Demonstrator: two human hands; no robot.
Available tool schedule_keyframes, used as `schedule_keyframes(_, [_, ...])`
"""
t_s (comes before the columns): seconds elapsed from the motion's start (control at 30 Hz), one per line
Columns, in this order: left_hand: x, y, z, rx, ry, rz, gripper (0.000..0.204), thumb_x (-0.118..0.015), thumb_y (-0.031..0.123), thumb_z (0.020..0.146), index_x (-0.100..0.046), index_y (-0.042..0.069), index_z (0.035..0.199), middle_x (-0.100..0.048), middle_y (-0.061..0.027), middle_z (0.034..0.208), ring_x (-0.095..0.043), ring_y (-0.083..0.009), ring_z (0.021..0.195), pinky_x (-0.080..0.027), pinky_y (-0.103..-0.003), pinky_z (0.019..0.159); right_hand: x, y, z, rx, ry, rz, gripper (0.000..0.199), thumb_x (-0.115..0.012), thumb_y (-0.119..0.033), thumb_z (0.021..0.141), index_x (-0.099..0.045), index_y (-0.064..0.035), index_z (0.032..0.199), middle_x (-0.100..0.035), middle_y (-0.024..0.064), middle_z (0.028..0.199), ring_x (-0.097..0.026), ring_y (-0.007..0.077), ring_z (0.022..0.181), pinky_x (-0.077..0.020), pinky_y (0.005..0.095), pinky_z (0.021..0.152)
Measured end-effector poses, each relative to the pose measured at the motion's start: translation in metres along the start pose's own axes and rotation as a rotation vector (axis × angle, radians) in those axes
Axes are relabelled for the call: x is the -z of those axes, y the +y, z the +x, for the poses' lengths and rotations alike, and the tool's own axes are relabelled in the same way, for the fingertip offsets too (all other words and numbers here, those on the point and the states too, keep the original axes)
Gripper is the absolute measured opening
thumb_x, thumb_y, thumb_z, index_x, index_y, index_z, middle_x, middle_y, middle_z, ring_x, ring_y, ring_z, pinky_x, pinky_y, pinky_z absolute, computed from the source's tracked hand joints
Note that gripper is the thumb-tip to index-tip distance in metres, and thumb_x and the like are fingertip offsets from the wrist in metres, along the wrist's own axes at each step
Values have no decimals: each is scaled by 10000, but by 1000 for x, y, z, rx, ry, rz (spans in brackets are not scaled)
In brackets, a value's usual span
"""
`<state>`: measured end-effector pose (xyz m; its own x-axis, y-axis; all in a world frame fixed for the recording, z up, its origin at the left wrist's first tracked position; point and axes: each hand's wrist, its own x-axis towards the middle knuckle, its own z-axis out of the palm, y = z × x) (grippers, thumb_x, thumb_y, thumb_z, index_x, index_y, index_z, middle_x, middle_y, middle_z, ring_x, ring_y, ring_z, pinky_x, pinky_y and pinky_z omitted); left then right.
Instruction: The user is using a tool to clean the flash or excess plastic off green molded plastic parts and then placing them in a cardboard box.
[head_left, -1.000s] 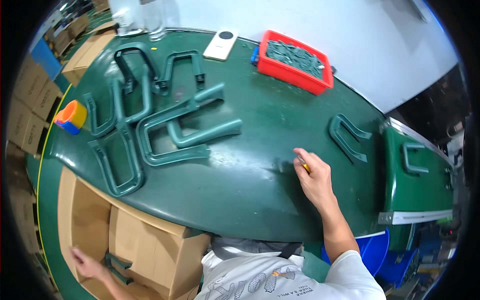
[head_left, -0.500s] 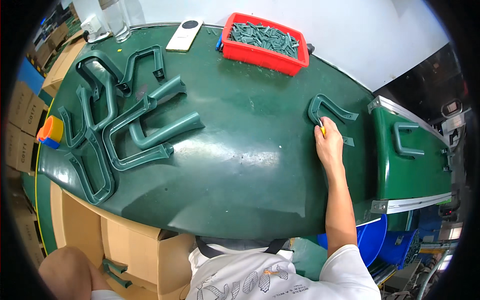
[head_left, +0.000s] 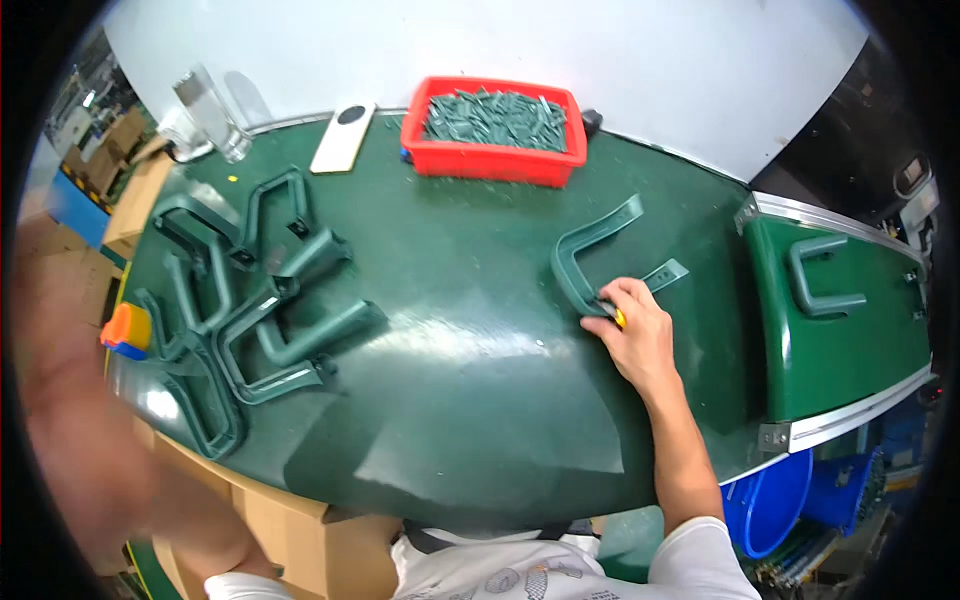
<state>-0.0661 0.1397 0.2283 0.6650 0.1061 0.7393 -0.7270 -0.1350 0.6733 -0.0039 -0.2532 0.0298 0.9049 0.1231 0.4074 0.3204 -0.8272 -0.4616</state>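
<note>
Near the right side of the green table, my right hand (head_left: 640,335) is closed at the bend of a green U-shaped plastic handle (head_left: 568,262). A small yellow-handled tool (head_left: 620,317) also shows between the fingers; its kind is mostly hidden. The handle lies with both arms pointing to the upper right. At the far left edge, my left hand (head_left: 75,400) is raised, large and smeared by motion, so its fingers cannot be made out. Beyond it on the table, several more green handles (head_left: 318,335) lie in an overlapping pile.
A red bin (head_left: 490,165) of small green pieces stands at the back, beside a white phone-like slab (head_left: 338,152) and a clear glass (head_left: 215,120). An orange-and-blue object (head_left: 128,328) sits left. Rightward is a metal-edged green panel (head_left: 840,370); below, blue bins (head_left: 770,510) and a cardboard box (head_left: 290,530).
My right hand and the held handle have shifted left and nearer, and the handle has turned. My left arm has risen from the lower left into the left edge. The whole view has shifted slightly.
</note>
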Motion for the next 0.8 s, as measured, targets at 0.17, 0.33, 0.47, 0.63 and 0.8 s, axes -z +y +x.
schedule_keyframes(0.17, [-103, -102, -56, 444, -379, 294, 449, -609, 314, 871, -542, -40, 1138, -634, -77, 888, -549, -81, 717, -428, -230, 546, 13, -44, 11, 390, -223, 335, 389, -815, -161, 585, -628, -75, 916, -594, 50, 982, -612, 218, 680, -502, 308, 582])
schedule_keyframes(0.33, [-128, -152, -90, 1168, -137, -601, 363, -575, 345, 896, -514, 15, 1036, -551, -54, 596, -493, -135, 517, -372, -247, 461, 18, -75, 24, 554, -319, 360, 429, -796, -145, 608, -620, -68, 991, -585, 92, 1079, -606, 201, 667, -500, 298, 574])
schedule_keyframes(0.47, [-141, -159, -107, 1016, 315, -560, 225, -502, 264, 940, -498, 42, 975, -487, -35, 546, -451, -131, 479, -361, -258, 449, -2, -78, 13, -17, -88, 589, 505, -736, -189, 767, -540, 31, 1178, -583, 168, 1088, -587, 129, 687, -495, 259, 645])
schedule_keyframes(0.63, [-149, -158, -124, 795, 441, -464, 182, -486, 242, 952, -497, 62, 975, -487, -18, 596, -459, -106, 505, -380, -246, 474, -34, -100, 5, -212, -183, 588, 556, -686, -236, 829, -478, 90, 1228, -570, 111, 753, -526, 117, 614, -461, 259, 606])
schedule_keyframes(0.8, [-158, -149, -128, 609, 487, -415, 139, -491, 194, 953, -486, 58, 983, -455, 18, 658, -427, -70, 563, -372, -217, 520, -61, -101, 6, -291, 8, 582, 422, -638, -176, 862, -528, 91, 1171, -568, 116, 667, -525, 114, 587, -448, 256, 583])
